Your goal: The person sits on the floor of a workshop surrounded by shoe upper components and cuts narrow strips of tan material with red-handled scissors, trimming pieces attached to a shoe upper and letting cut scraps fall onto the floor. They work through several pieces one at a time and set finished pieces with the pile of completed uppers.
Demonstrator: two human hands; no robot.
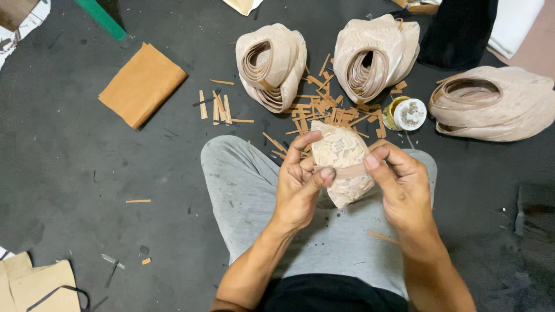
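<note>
At frame centre, a beige lace piece (341,167) is held above the lap, a tan strip (347,171) being pressed across it. Left hand (300,182) and right hand (399,182) are clamped on it. Next, even pressure along the strip appears required. Strip offcuts (324,112) and a glue pot (404,113) lie just above.

You have very little packaging in front of you. Right of centre in the upper half of the frame, a small round tin (404,113) stands on the dark floor just beside the heap of tan strips; its rim is yellow and its top looks white and smeared. Whether it carries a label cannot be made out. At the upper left corner, a torn piece of white and brown cardboard (20,20) lies at the frame's edge. No signs or screens show.
</note>
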